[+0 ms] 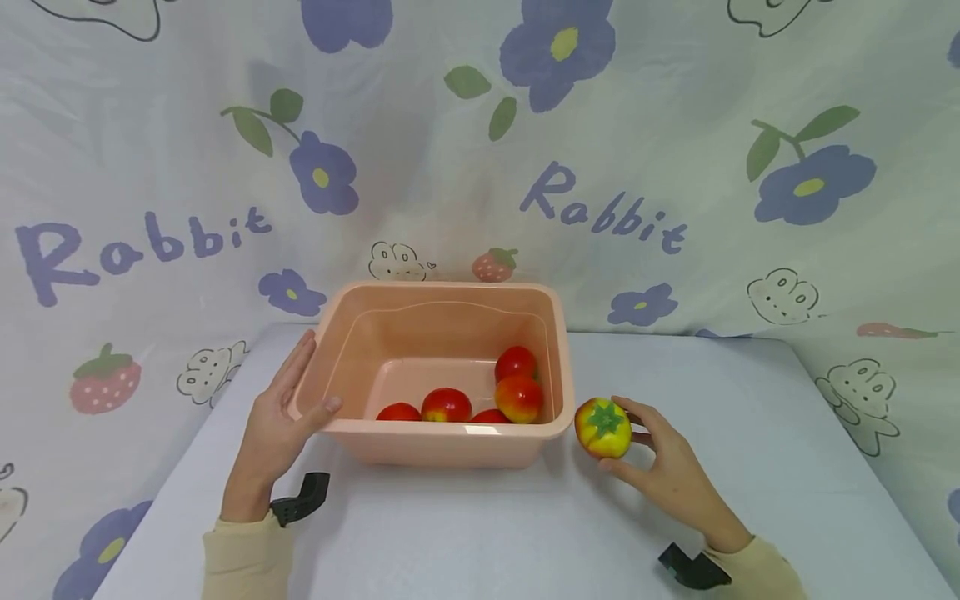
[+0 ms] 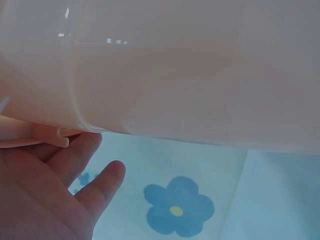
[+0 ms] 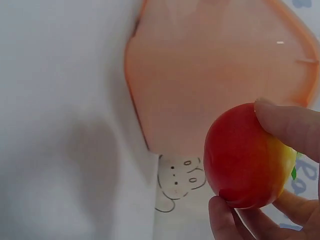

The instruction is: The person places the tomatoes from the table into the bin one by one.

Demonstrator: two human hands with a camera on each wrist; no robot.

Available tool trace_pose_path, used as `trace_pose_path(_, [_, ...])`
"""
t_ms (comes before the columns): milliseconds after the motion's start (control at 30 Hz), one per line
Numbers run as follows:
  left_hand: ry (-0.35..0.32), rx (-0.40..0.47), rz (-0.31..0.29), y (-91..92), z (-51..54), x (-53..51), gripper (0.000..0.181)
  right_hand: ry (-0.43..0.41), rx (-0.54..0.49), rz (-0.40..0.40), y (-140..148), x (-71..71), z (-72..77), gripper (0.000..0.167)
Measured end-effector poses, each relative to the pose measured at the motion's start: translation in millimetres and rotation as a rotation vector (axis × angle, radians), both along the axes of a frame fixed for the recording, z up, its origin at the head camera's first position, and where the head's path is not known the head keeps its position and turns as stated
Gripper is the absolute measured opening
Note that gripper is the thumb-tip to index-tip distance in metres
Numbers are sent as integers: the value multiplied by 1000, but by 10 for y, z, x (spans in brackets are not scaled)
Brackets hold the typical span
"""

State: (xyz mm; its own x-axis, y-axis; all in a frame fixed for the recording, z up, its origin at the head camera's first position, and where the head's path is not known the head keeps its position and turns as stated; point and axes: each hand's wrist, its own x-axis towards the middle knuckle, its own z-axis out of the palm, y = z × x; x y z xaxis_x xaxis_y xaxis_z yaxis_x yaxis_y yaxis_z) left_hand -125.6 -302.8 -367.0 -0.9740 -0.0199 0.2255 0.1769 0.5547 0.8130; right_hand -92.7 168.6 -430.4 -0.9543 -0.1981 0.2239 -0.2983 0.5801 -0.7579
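A peach-pink plastic bin [image 1: 450,442] stands on the table, with several red fruits [image 1: 446,406] inside, some blushed yellow. At its left front corner my left hand [image 1: 277,417] holds the rim, thumb over the edge and fingers along the outer side. In the left wrist view, fingertips [image 2: 117,170] show beside the bin wall [image 2: 175,90]. Just right of the bin, my right hand [image 1: 660,467] pinches a red-and-yellow tomato-like fruit [image 1: 603,428] with a green star-shaped calyx. Its red underside faces the right wrist camera, the thumb on one side and fingers on the other.
A white-covered table [image 1: 465,533] lies under the bin and both hands. Behind it hangs a pale cloth [image 1: 420,167] printed with flowers, rabbits and lettering. A black wrist device [image 1: 300,498] sits on the left wrist and another [image 1: 693,568] on the right.
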Motion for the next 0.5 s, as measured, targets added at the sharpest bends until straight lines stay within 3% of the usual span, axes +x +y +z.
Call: trace_pose_path(500, [-7,3,2,2,14,-1,83,77,3,-23,46,-113,303,79])
